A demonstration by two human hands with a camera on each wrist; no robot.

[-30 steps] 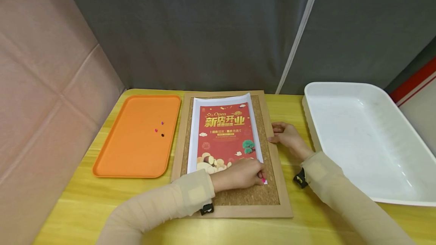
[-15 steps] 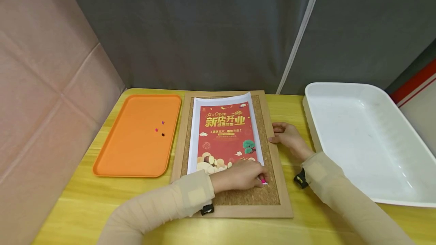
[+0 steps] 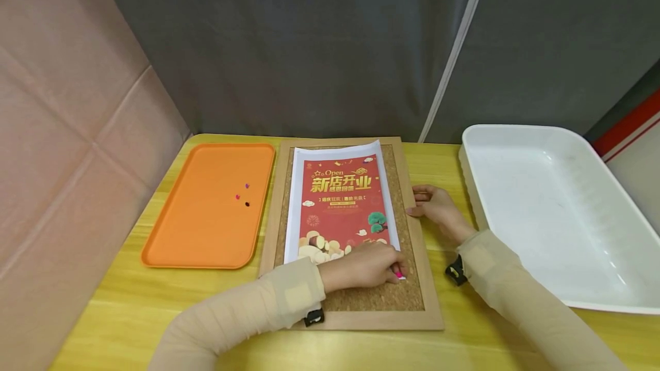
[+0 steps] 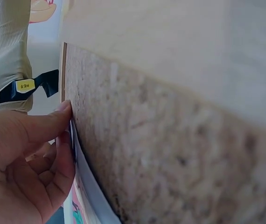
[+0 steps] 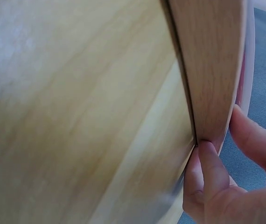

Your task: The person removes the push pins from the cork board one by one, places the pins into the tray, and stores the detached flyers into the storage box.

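Note:
A red poster [image 3: 340, 222] with white borders lies on a wood-framed corkboard [image 3: 371, 301]. Over its lower right corner, my left hand [image 3: 367, 265] pinches a bright pink push pin [image 3: 399, 275]. Most of the pin is hidden by the fingers; in the left wrist view, thumb and forefinger meet at the edge of the poster. The poster's top edge curls up slightly. My right hand [image 3: 437, 210] grips the right side of the board's frame. The right wrist view shows the thumb over the frame [image 5: 207, 60] and the fingers against its outer side.
Left of the board, an orange tray [image 3: 201, 233] holds three small push pins: purple [image 3: 247, 186], pink [image 3: 238, 197] and black [image 3: 247, 204]. A large white plastic tub [image 3: 546, 210] stands at the right. Behind the yellow table [image 3: 118, 308] hangs a grey curtain [image 3: 289, 50].
The left fingers have shifted slightly at the poster's corner, and the pink push pin shows at a slightly different place between them. The right hand keeps its hold on the frame.

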